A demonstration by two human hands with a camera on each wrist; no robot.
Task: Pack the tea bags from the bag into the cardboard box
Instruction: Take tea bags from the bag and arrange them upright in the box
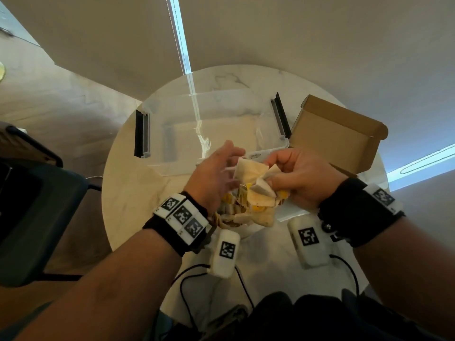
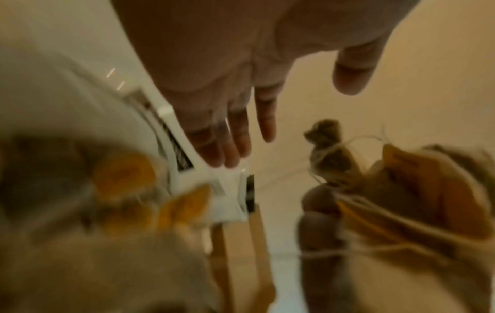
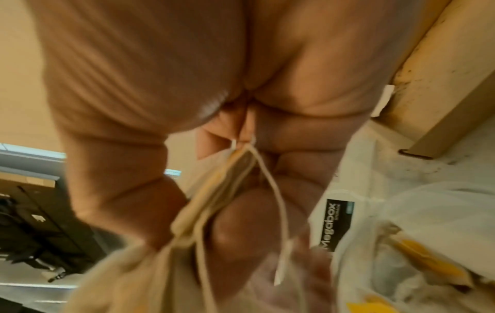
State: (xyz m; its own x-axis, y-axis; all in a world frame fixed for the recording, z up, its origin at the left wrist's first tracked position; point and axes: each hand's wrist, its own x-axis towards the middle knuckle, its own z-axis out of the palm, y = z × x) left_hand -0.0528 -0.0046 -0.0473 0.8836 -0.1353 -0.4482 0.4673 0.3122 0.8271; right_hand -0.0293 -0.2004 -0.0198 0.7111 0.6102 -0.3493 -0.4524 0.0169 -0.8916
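Observation:
In the head view my right hand [image 1: 290, 173] grips a bunch of cream tea bags [image 1: 253, 178] just above the clear plastic bag [image 1: 248, 215], which holds more tea bags with yellow tags. The right wrist view shows the right hand [image 3: 241, 201] curled round tea bags [image 3: 214, 190] and their strings. My left hand [image 1: 221, 166] is beside the bunch with its fingers [image 2: 233, 137] straight and nothing in it. The open brown cardboard box [image 1: 337, 134] lies at the right of the table, beyond my right hand.
A clear storage box [image 1: 177, 166] with black latches stands in the middle of the round marble table [image 1: 130, 193], just behind my hands; its Megabox label [image 3: 335, 224] shows. A dark chair [image 1: 37, 205] is at the left. Black cables [image 1: 197, 279] lie near the front edge.

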